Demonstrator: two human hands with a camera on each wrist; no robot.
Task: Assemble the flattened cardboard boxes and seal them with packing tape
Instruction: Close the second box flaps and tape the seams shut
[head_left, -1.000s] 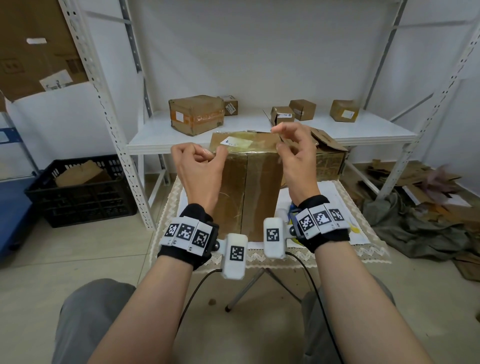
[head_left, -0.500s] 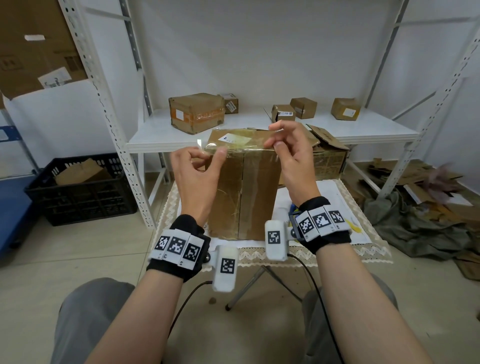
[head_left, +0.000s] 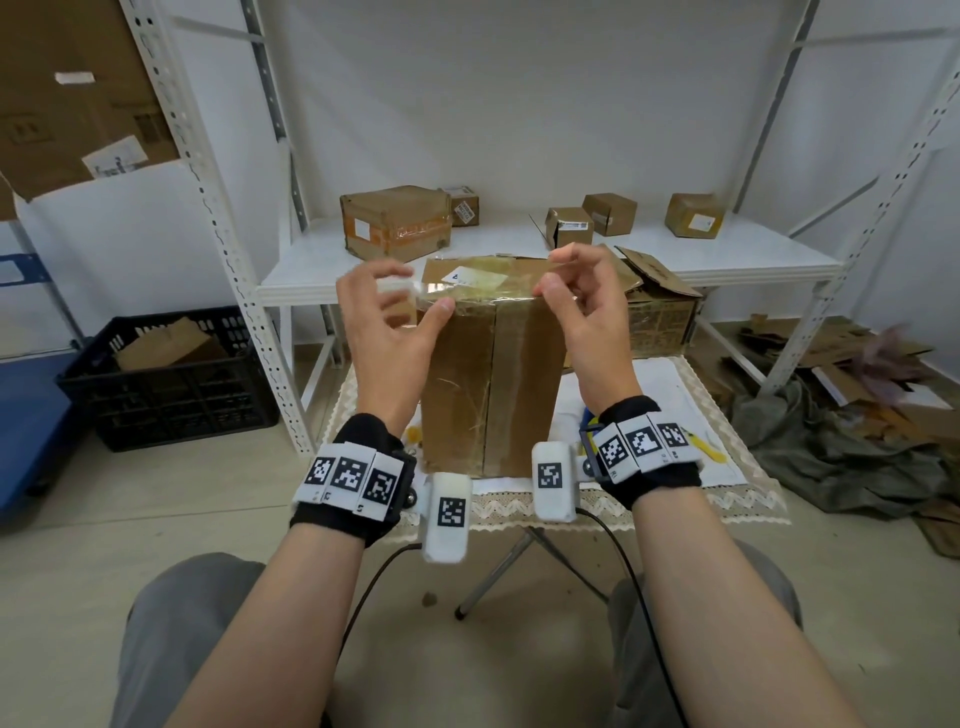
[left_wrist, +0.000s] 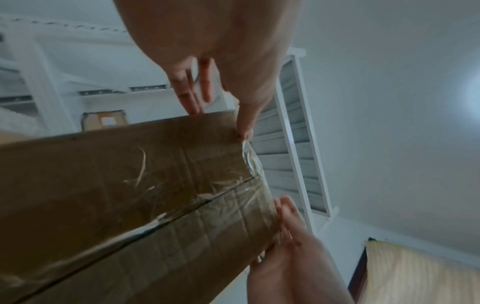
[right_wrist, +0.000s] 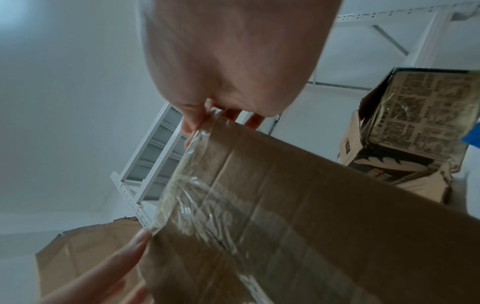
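Oddly, much of the action is hard to see: the clear packing tape (head_left: 483, 295) shows only as a glossy wrinkled band along the near top edge of the cardboard box (head_left: 491, 384), and in the wrist views it is mostly glare. This box stands upright on the small cloth-covered table (head_left: 748, 467), its long axis vertical, a taped seam running down the face toward the person. The left hand (head_left: 387, 332) hangs at the box's upper left corner, fingers loosely spread and blurred, thumb tip touching the tape end; whether it pinches anything I cannot tell. The right hand (head_left: 582, 306) is at the upper right corner, thumb and forefinger nipped together on the other end of the tape, remaining fingers curled loosely above. Behind the right hand, an open printed carton (head_left: 660, 312) is half hidden, its contents out of sight. On the floor to the left, a black crate (head_left: 171, 384) holds folded cardboard scraps. Several small closed boxes (head_left: 608, 213) sit on the white shelf (head_left: 753, 260) behind.
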